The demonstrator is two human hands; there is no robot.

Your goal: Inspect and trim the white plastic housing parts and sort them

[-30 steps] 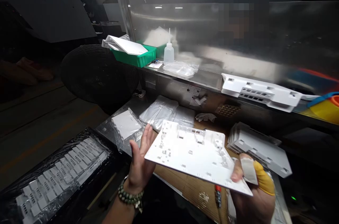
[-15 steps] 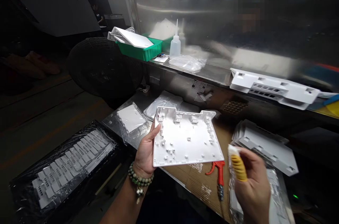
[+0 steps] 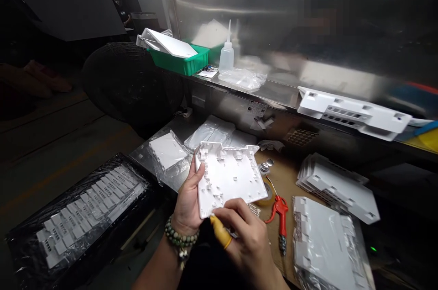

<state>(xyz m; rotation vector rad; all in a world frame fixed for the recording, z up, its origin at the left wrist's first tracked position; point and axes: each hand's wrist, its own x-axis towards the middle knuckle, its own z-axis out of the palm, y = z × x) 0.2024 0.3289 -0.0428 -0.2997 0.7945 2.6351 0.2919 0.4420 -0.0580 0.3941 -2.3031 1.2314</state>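
My left hand grips the left edge of a white plastic housing panel, thumb on its inner face and fingers behind. The panel is tilted, with its clips and small posts facing me. At its lower left edge is my right hand, fingers pinched together and a yellow finger cot on the thumb. A bit of white shows at the fingertips; I cannot make out what they hold. Just right of the panel, a red air blow gun lies on the cardboard.
White panels are stacked at right, with bagged panels in front. Beyond the panel lie a tape roll and a small round metal tin. A shelf holds a green bin and a squeeze bottle. Wrapped parts lie lower left.
My right hand has moved left from beside the stacked panels to the lower edge of the held panel. The panel has shifted slightly left and turned, uncovering the tin and tape roll.
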